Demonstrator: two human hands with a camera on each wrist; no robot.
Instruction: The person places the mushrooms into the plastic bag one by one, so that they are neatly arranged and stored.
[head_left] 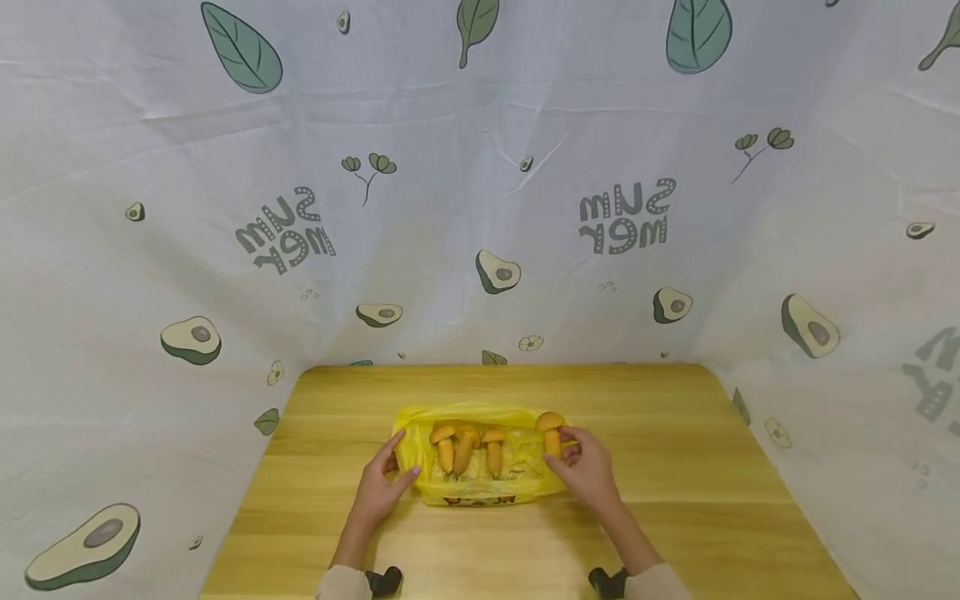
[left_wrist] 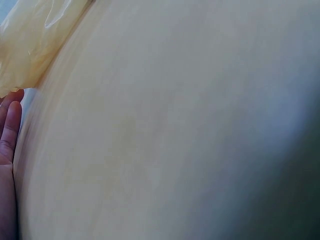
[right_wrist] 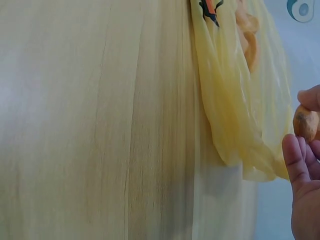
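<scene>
In the head view a yellow plastic bag [head_left: 525, 492] lies flat on the table, with three orange-brown mushrooms [head_left: 493, 458] in a row on it, caps toward the back. My right hand [head_left: 588, 471] pinches another mushroom [head_left: 552, 440] by its stem between thumb and fingers, at the bag's right end. The right wrist view shows the stem's end [right_wrist: 305, 124] between the thumb and fingers. My left hand [head_left: 381, 487] touches the bag's left end, thumb and fingers spread apart. In the left wrist view its fairly straight fingers [left_wrist: 11, 127] reach the bag's edge [left_wrist: 30, 65].
Under everything is a light wooden table [head_left: 675, 517] with rounded back corners. A white cloth [head_left: 450, 208] printed with avocados and leaves hangs behind it and along both sides. Dark straps [head_left: 384, 582] show at the wrists.
</scene>
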